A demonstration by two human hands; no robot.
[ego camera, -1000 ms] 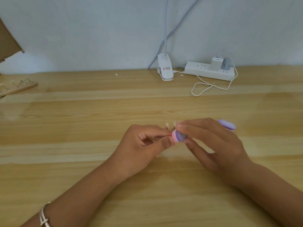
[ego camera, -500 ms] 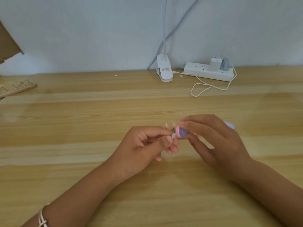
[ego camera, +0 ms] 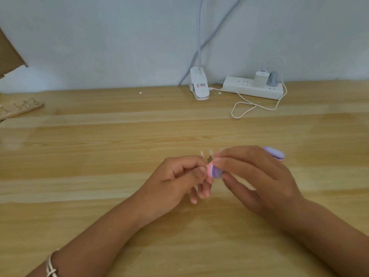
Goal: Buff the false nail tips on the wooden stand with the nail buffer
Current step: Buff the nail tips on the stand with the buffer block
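My right hand (ego camera: 257, 176) grips a pink and purple nail buffer (ego camera: 215, 170); its far purple end (ego camera: 274, 153) sticks out behind my fingers. The buffer's near end lies against small clear false nail tips (ego camera: 206, 153) on metal clips. My left hand (ego camera: 175, 180) pinches the piece that carries those tips, just left of the buffer; my fingers hide most of it. Another wooden stand (ego camera: 20, 108) with metal clips lies at the far left of the table.
The wooden table (ego camera: 99, 156) carries a white clip-on lamp base (ego camera: 199, 86) and a white power strip (ego camera: 253, 87) with plugs and a looping white cable (ego camera: 249, 106) at the back. A brown cardboard piece (ego camera: 9, 56) shows at the upper left. A bracelet (ego camera: 51, 264) is on my left wrist.
The buffer's near end has moved back and forth across the nail tips, slightly right and then left and down again. My left hand has stayed almost still.
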